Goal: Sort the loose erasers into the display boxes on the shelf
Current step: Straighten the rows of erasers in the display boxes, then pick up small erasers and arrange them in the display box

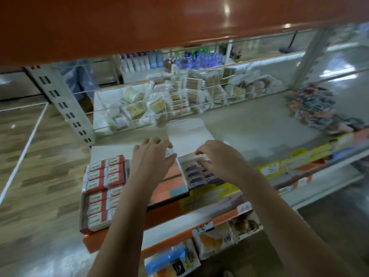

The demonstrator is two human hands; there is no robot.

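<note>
My left hand (152, 158) hovers over the middle display box (173, 186), which holds pink, orange and teal erasers. It pinches a small pale wrapped eraser (170, 152) between thumb and forefinger. My right hand (217, 158) hangs with loosely curved fingers over the box of purple-wrapped erasers (196, 174), its thumb tip near the top row. It holds nothing that I can see. At the left end stands a box of red-and-white erasers (101, 186). A heap of loose colourful erasers (315, 110) lies far right on the shelf (249, 124). The picture is blurred.
A clear acrylic bin (159, 104) of cotton swabs and pads stands behind the shelf board. An orange shelf (139, 23) hangs low overhead. Yellow price tags (275, 166) line the front edge. A lower shelf (199, 246) carries packaged goods. The wood-pattern floor (30, 166) lies to the left.
</note>
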